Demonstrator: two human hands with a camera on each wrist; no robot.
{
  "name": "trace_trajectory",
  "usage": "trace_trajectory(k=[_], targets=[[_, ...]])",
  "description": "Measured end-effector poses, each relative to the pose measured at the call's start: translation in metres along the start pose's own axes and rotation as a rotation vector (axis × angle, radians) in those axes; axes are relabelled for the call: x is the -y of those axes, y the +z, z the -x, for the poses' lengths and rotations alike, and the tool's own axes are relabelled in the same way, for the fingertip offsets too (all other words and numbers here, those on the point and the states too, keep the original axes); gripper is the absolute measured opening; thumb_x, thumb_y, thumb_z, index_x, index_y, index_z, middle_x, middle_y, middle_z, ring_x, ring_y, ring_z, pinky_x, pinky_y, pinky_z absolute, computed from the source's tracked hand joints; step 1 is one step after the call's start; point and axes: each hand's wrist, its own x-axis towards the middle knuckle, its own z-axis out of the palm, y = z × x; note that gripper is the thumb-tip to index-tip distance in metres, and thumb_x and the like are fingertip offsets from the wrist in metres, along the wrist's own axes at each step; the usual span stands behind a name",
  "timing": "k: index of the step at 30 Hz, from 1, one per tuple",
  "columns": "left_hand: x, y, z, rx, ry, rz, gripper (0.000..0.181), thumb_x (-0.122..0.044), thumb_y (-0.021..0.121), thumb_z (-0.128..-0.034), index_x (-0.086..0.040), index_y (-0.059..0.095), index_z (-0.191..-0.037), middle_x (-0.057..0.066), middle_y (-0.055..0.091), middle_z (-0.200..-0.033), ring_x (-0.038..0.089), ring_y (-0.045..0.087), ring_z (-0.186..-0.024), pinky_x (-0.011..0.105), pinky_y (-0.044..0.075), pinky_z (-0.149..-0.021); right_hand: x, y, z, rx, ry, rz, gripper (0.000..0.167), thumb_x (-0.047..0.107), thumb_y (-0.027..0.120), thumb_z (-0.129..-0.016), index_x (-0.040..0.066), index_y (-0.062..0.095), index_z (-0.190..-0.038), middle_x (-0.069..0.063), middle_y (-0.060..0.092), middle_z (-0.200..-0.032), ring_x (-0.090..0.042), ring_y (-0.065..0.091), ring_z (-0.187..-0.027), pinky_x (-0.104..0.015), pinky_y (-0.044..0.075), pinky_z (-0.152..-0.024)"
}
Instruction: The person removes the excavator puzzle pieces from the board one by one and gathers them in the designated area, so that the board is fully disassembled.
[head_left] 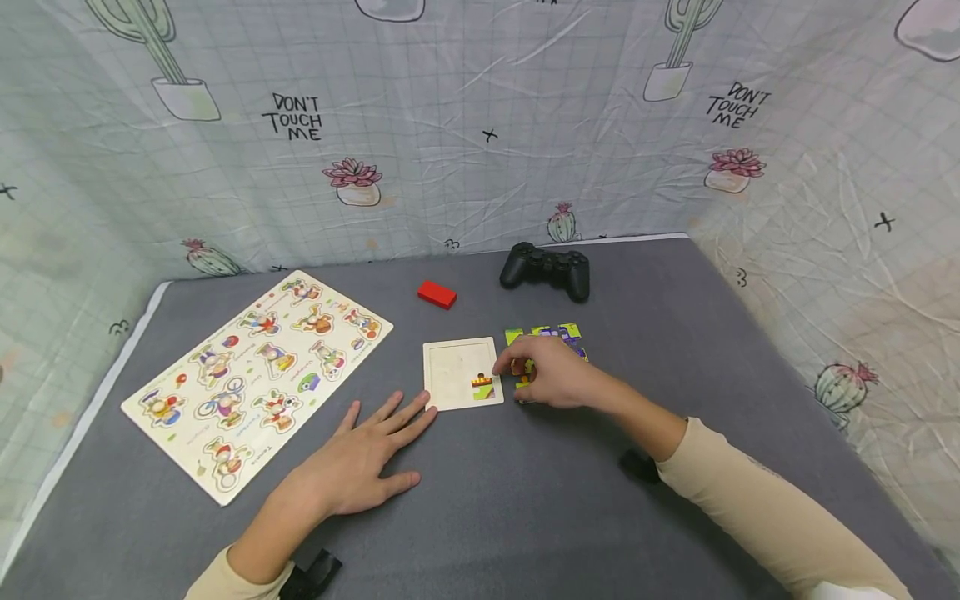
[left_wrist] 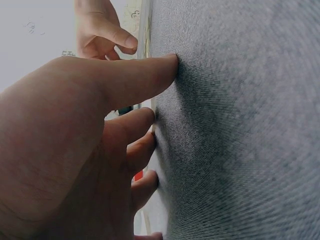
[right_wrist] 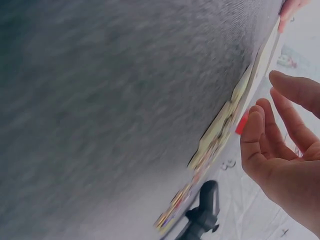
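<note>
A small cream puzzle tray (head_left: 452,367) lies in the middle of the table, with a colourful puzzle piece (head_left: 483,390) in its lower right corner. My left hand (head_left: 367,458) is spread flat on the cloth, its fingertips at the tray's lower left corner. Just right of the tray, my right hand (head_left: 555,371) hovers over a group of green, purple and yellow puzzle pieces (head_left: 570,332), partly hiding them. In the right wrist view the fingers (right_wrist: 252,130) bend loosely, apart from the thumb, and nothing shows between them.
A large picture board (head_left: 247,375) with cartoon figures lies at the left. Behind the tray are a red block (head_left: 437,294) and a black game controller (head_left: 546,271). A printed cloth (head_left: 450,125) hangs around the grey table (head_left: 487,525).
</note>
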Motion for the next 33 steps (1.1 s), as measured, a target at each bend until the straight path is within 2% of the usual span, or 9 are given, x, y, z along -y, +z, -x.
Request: trace_trajectory(k=[4,11,17,33], targets=[[0.000,0.001,0.000,-0.004,0.000,-0.007,0.080,-0.045,0.069,-0.0988,-0.028,0.029,-0.166,-0.007,0.017,-0.175,0.034,0.017,-0.162,0.078,0.010,-0.120,0.007,0.003,-0.006,0.019,-0.011,0.017,0.037,0.004,0.085,-0.082,0.014,0.078,-0.117,-0.002,0.072,-0.112,-0.021,0.061,-0.099,-0.033,0.053,-0.088],[0.001,0.001,-0.001,0.002,-0.001,-0.003,0.080,-0.045,0.069,-0.0990,-0.028,0.029,-0.166,-0.007,0.016,-0.175,0.034,0.016,-0.162,0.078,0.010,-0.120,0.013,0.009,-0.014,0.038,-0.022,0.037,0.038,0.007,0.085,-0.083,0.016,0.078,-0.119,-0.002,0.069,-0.107,-0.021,0.060,-0.097,-0.031,0.050,-0.083],[0.000,0.001,-0.001,0.004,-0.001,0.004,0.080,-0.044,0.070,-0.0988,-0.028,0.029,-0.166,-0.007,0.017,-0.175,0.033,0.016,-0.162,0.078,0.010,-0.120,0.015,0.013,-0.018,0.043,-0.034,0.070,0.038,0.005,0.084,-0.083,0.016,0.078,-0.119,0.000,0.072,-0.111,-0.018,0.062,-0.097,-0.034,0.050,-0.088],[0.000,0.002,0.000,-0.008,-0.001,-0.003,0.079,-0.044,0.070,-0.0983,-0.027,0.031,-0.166,-0.007,0.018,-0.175,0.033,0.017,-0.162,0.078,0.010,-0.120,0.018,0.018,-0.024,0.054,0.001,0.075,0.039,0.006,0.087,-0.082,0.016,0.079,-0.120,0.000,0.069,-0.114,-0.016,0.060,-0.094,-0.033,0.049,-0.085]])
